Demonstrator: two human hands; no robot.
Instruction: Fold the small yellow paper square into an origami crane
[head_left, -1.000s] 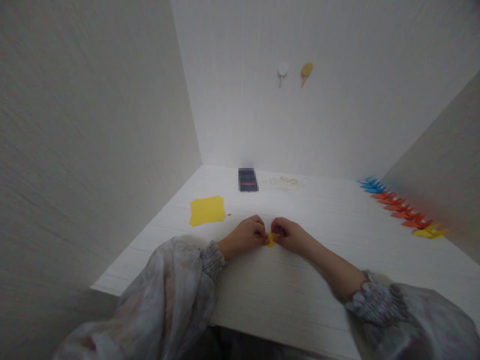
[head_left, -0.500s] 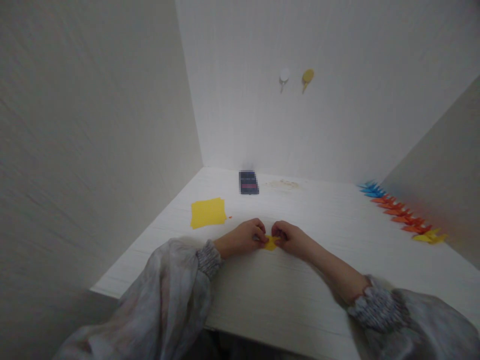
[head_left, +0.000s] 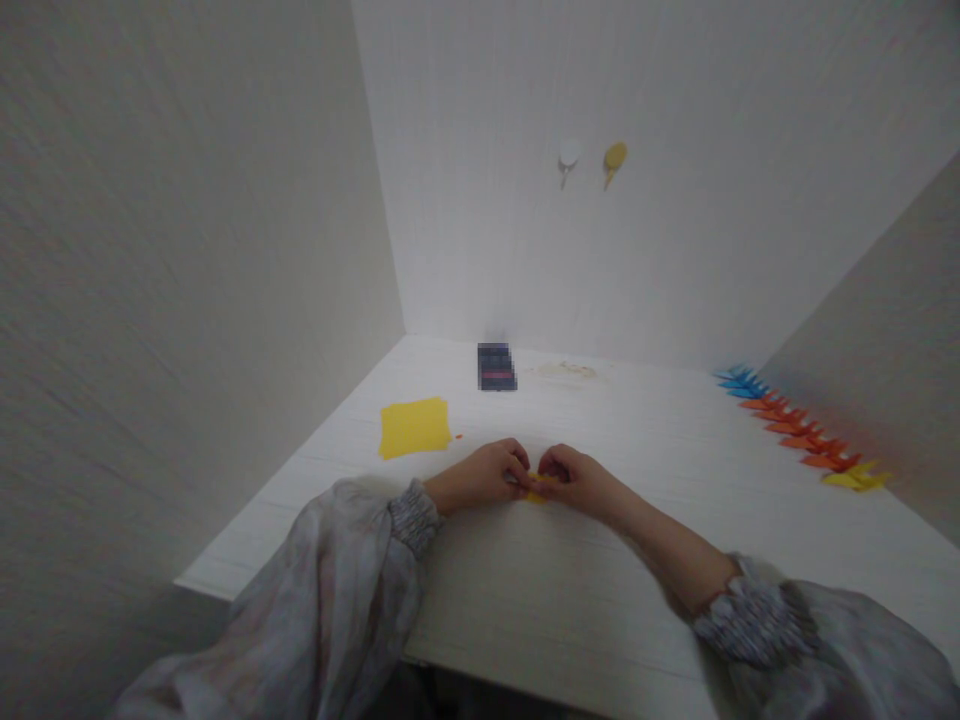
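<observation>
A small piece of folded yellow paper [head_left: 535, 497] lies low over the white table, mostly covered by fingers. My left hand [head_left: 496, 474] pinches its left side, fingers curled. From the right, my right hand [head_left: 574, 478] is closed on the same paper, its thumb and fingertips nearly meeting those of the left. The exact folds are hidden by the fingers. Left of my hands lies a stack of yellow paper sheets [head_left: 415, 427], with a tiny orange scrap [head_left: 459, 436] beside its right edge.
Several folded paper cranes, blue [head_left: 740, 382], orange [head_left: 806, 433] and yellow [head_left: 856, 477], stand in a row along the right wall. A dark blurred-out object [head_left: 496, 367] lies near the back wall, which bears a white hook [head_left: 568, 156] and a yellow hook [head_left: 615, 158].
My right hand has shifted slightly left, closer to my left hand, and its fingers now cover more of the yellow paper. My left hand has hardly moved.
</observation>
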